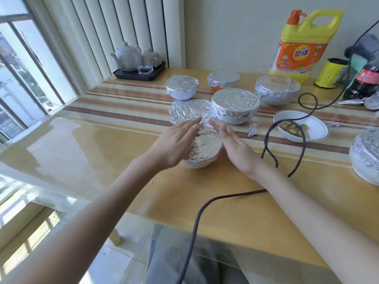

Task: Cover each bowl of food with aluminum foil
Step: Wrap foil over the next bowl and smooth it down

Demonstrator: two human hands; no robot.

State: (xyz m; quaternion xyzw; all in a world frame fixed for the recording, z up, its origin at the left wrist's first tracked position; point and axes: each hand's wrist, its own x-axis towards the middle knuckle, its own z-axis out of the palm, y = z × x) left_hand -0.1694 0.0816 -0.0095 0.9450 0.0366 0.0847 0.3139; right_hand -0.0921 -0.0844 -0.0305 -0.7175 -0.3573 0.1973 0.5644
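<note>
A: What is hidden or cut off?

B: The foil-covered bowl (202, 152) at the middle of the table (86, 140) is partly masked by the left hand (174, 144), so its left rim cannot be seen. Another wrapped bowl (367, 154) is cut by the right edge of the view. What is under any foil cannot be made out.

A: How are the hands held?

B: The left hand and the right hand (235, 146) are held with fingers straight, palms facing each other on either side of the middle bowl. Nothing is gripped. Contact with the foil cannot be confirmed.

A: Which bowl is uncovered?

B: One open bowl (315, 128) near the right edge, with pale pieces of food inside, crossed by a dark cable (287, 128).

A: Any writing?

B: Chinese characters are printed on the orange label of the yellow detergent jug (303, 48) at the far edge; the small print is too blurred to be read. A yellow can (330, 73) beside it carries illegible text. A dark bottle's (365, 83) red label is unreadable.
</note>
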